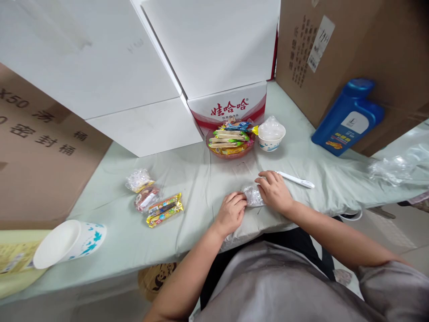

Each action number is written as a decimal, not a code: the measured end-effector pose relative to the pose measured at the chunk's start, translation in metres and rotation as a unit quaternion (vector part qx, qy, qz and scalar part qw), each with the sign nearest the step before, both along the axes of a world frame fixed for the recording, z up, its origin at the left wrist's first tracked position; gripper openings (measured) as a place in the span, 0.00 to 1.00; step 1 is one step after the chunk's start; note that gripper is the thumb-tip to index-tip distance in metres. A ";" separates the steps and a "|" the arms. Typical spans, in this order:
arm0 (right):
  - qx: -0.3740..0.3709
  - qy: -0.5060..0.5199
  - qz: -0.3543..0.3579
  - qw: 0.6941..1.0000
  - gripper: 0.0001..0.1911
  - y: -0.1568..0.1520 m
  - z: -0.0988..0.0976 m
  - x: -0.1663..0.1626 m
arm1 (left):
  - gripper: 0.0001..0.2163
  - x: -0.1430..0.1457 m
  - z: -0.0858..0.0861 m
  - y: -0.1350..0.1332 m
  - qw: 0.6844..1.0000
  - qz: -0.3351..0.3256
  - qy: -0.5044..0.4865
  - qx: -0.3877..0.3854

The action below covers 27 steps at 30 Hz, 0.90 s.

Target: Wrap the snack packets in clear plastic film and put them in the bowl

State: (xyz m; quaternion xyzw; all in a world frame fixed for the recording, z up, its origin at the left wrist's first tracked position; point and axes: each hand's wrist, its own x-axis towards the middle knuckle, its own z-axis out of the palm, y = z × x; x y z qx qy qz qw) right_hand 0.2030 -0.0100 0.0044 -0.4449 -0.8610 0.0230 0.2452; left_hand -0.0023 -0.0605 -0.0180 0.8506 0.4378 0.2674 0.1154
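Observation:
My left hand [231,211] and my right hand [275,191] meet over a small clear plastic packet [253,196] lying on the pale green cloth [187,179]. Both hands have their fingers curled, pinching the packet from either side. A white pen [296,179] lies just beyond my right hand. To the left of my hands lie a few wrapped snacks: a clear crinkled packet [139,180], a reddish packet [146,199] and a yellow packet [165,209].
A red bowl [231,152] piled with snack packets and a paper bowl [271,134] with clear plastic stand at the back. A blue jug [348,117] leans on a cardboard box [355,49]. A stack of paper cups [69,241] lies at left. White boxes [134,67] wall the back.

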 end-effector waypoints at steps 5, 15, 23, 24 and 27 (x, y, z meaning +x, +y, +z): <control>-0.045 -0.025 0.162 0.985 0.21 -0.022 -0.013 0.001 | 0.11 0.000 0.001 -0.002 0.998 0.023 -0.048 0.015; 0.010 0.035 0.189 0.981 0.18 0.034 0.008 0.019 | 0.07 -0.006 -0.003 0.000 0.982 0.151 -0.113 0.031; -0.032 -0.097 -0.137 0.985 0.26 0.169 0.072 0.031 | 0.08 -0.004 0.000 0.005 0.990 0.120 -0.070 0.012; -0.084 -0.146 -0.131 0.977 0.28 0.177 0.070 0.030 | 0.08 -0.004 0.000 0.005 0.990 0.119 -0.069 0.010; -0.171 -0.220 -0.105 0.955 0.35 0.188 0.064 0.032 | 0.08 -0.004 -0.001 0.005 0.990 0.118 -0.072 0.006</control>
